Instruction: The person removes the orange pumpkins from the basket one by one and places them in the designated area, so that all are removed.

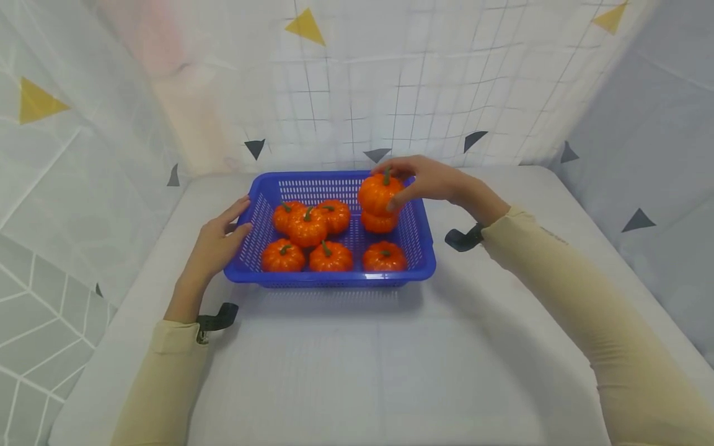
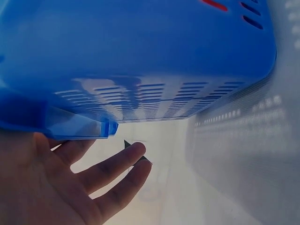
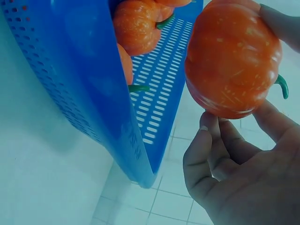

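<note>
The right hand [image 1: 432, 178] grasps 1 orange pumpkin [image 1: 379, 197]. The thumb bears on the near side of the pumpkin, and the other fingers sit at the far side. The green stem [image 1: 387, 176] points upward in the head view. This held pumpkin is located over the right rear area of the blue basket [image 1: 329, 276].

The left hand [image 1: 214, 244] is at the left end of the blue basket, touching the rim. Its grip is released: the fingers extend loosely and are not clenched. In the left wrist view, 2 fingertips project beyond the rim.

The blue basket contains 7 more pumpkins [image 1: 331, 257]. Arrangement in the head view:
- Left rear: 3 in a close group, with 1 overlapping the 2 behind it.
- Near side: 3 in a row, 2 at left and centre, 1 at right across a gap.
- Right rear: 1 directly below the held pumpkin and partly hidden by it. Contact between these 2 cannot be determined.

The blue basket has slotted walls and rests on the white table [image 1: 334, 371]. A black wrist unit [image 1: 222, 316] is fitted at each wrist, next to the cuff of a beige sleeve [image 1: 162, 390]. A white sheet [image 1: 435, 80] with a grid pattern and triangles stands behind the table.
</note>
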A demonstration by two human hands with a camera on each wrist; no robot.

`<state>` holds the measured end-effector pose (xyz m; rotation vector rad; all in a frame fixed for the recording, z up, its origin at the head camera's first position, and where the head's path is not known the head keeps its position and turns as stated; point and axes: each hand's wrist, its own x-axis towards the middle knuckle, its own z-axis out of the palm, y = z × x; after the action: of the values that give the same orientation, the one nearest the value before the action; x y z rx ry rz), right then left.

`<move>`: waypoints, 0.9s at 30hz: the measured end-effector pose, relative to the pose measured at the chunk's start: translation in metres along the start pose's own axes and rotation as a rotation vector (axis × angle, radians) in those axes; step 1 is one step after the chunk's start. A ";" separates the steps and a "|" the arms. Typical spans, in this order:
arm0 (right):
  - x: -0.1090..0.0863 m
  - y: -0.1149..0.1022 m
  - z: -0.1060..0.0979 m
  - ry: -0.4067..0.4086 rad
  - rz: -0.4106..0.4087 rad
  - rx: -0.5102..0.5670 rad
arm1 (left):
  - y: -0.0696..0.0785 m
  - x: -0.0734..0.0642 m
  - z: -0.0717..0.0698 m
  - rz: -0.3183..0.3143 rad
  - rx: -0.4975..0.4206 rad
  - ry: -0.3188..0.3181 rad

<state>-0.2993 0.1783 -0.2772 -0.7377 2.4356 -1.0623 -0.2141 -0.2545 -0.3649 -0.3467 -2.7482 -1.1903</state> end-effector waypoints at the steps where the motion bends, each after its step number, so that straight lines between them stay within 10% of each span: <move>1: -0.001 0.001 -0.001 0.004 -0.011 0.003 | 0.000 0.000 0.000 0.002 -0.002 -0.001; 27: -0.036 0.027 -0.025 0.190 0.037 0.038 | -0.002 0.000 0.001 -0.003 -0.015 -0.001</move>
<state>-0.2923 0.2289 -0.2766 -0.6012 2.5674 -1.2108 -0.2150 -0.2557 -0.3670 -0.3446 -2.7425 -1.2127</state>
